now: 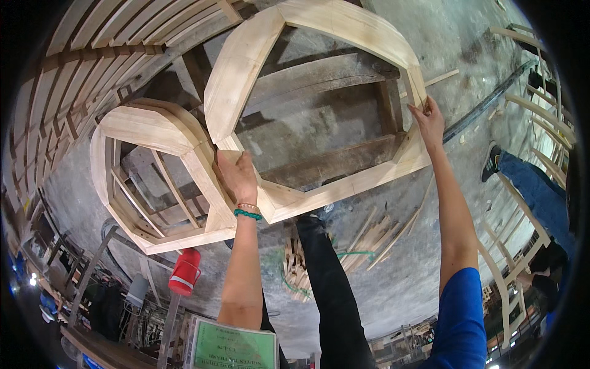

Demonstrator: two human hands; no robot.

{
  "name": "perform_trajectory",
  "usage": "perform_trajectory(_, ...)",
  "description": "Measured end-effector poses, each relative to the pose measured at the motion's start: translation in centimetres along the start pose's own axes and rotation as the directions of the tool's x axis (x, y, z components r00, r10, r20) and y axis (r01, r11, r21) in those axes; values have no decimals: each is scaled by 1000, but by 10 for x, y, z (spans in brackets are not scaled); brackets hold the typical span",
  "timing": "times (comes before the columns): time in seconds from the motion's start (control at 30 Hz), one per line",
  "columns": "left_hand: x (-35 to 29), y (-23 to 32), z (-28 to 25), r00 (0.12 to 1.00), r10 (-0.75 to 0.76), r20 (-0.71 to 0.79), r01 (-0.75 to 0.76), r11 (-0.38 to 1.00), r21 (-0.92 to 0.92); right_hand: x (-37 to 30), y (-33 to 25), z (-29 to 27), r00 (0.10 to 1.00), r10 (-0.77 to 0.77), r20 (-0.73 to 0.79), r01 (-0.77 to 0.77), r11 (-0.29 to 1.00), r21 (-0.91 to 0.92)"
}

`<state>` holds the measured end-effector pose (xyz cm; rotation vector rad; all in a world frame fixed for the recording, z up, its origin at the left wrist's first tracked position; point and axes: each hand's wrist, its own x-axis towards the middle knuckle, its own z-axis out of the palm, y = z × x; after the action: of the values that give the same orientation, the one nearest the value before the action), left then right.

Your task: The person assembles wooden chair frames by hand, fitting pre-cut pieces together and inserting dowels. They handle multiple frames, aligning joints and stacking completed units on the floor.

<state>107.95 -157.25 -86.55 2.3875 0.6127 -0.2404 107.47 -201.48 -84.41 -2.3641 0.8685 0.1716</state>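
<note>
A large pale wooden frame with angled, many-sided corners lies in front of me across a darker timber stand. My left hand grips its lower left corner, with the thumb up; the underside of the grip is hidden. On the frame's right side, my right hand has its thumb and fingers closed round the edge. Close beside my left hand, on the left, sits a smaller stack of similar wooden frames with thin slats showing inside its opening.
Slatted wooden pieces are stacked at the far left. A red cylinder is near a metal rack on the left. Bundled sticks lie on the concrete floor by my leg. Another person's leg and chair-like frames are at right.
</note>
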Motion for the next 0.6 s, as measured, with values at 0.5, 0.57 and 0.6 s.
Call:
perform_trajectory(0.5, 11, 12, -10, 999, 2, 40, -1, 1000, -29, -6, 21, 17, 990, -1, -142, 30, 980, 198)
perform_trajectory(0.57, 15, 5, -11, 998, 39, 57, -43, 997, 68, -7, 22, 14, 988, -14, -151, 30, 994, 101)
perform_trajectory(0.6, 16, 1, -14, 996, 80, 48, -84, 993, 88, -10, 19, 17, 989, -19, -145, 27, 998, 57)
